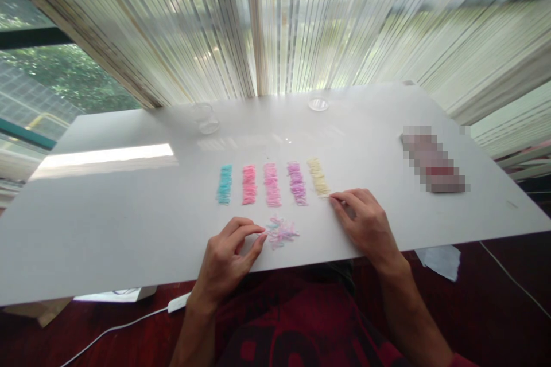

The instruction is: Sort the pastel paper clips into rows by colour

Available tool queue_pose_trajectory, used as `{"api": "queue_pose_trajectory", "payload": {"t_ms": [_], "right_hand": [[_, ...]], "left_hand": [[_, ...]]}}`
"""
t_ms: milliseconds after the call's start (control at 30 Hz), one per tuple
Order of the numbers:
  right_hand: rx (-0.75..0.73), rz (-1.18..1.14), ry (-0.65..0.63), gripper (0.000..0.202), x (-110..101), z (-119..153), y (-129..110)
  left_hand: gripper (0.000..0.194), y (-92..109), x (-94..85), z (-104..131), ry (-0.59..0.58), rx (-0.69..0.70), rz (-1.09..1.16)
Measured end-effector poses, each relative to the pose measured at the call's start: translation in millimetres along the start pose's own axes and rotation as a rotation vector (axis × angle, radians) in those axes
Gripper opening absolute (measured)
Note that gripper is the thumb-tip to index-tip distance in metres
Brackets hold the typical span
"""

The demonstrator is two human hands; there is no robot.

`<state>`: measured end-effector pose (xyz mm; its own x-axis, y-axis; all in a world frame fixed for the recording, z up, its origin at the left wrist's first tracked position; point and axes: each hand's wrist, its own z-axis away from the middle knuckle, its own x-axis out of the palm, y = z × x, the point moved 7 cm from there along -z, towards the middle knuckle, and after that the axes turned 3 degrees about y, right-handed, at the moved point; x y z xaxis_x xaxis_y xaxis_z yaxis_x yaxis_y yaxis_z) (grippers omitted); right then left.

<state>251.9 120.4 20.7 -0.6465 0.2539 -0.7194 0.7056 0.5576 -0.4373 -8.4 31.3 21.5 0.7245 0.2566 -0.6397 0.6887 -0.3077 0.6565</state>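
Several neat columns of small, thin coloured pieces lie on the white table: a turquoise column (224, 185), a coral column (248, 185), a pink column (272, 185), a purple column (297, 183) and a pale yellow column (318, 178). Nearer my body is a loose mixed pile (282, 233) of the same pastel pieces, some looped. At the pile's left edge, my left hand (235, 252) has thumb and forefinger pinched together; what they hold is too small to make out. My right hand (364, 221) pinches at the yellow column's near end, its fingertips hiding any piece there.
A clear round lid or dish (318, 104) lies at the back, and a clear container (208, 120) stands back left. On the right is a blurred-out flat object (433, 160). Striped curtains (284, 23) hang behind the table (107, 229). A white power strip (178, 302) shows below.
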Motion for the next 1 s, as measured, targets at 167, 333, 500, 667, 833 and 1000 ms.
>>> {"api": "queue_pose_trajectory", "payload": {"t_ms": [167, 333, 500, 667, 833, 1000], "right_hand": [[0.002, -0.002, 0.016, 0.008, -2.2, 1.0, -0.8], [0.003, 0.006, 0.007, 0.007, 0.2, -0.7, -2.6], [-0.008, 0.024, 0.017, 0.011, 2.7, -3.2, -4.7], [-0.033, 0.012, 0.044, 0.01, -2.4, -1.4, -9.6], [-0.029, -0.011, -0.025, 0.013, 2.7, 1.9, -14.6], [-0.046, -0.021, -0.031, 0.011, 7.2, -0.4, -18.3]], "left_hand": [[0.007, -0.3, 0.1, 0.1, 0.003, 0.003, 0.006], [0.007, -0.4, 0.9, -0.5, 0.001, 0.009, 0.008], [0.007, 1.5, 0.6, -0.2, 0.006, 0.027, -0.003], [0.007, 1.6, 1.2, 0.2, -0.004, 0.021, -0.01], [0.008, 3.1, 0.5, -0.2, 0.004, 0.029, -0.002], [0.008, 2.1, 1.6, 0.2, -0.009, 0.022, 0.006]]}}
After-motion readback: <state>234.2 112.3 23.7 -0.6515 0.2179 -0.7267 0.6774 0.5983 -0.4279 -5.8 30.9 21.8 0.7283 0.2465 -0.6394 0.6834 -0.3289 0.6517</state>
